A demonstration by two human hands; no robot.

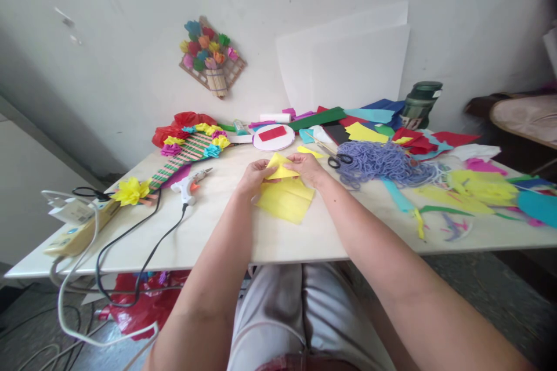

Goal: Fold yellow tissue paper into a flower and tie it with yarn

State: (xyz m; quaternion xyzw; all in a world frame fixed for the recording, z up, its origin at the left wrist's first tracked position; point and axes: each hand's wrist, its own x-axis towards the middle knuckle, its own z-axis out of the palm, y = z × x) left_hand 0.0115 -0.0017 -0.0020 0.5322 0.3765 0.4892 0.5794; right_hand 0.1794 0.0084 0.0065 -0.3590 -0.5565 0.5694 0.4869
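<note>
A small folded piece of yellow paper (279,167) is pinched between both my hands above the table. My left hand (253,178) grips its left side with closed fingers. My right hand (308,169) holds its right side, fingers curled over it. Under my hands lies a stack of yellow paper squares (285,201) flat on the white table (226,232).
A glue gun (190,184) lies to the left, its cord running to a power strip (73,226). Scissors (340,160) and a heap of purple yarn (383,162) lie to the right. Coloured paper scraps (474,185), a flower-decorated craft (187,153) and a green flask (418,104) stand farther back.
</note>
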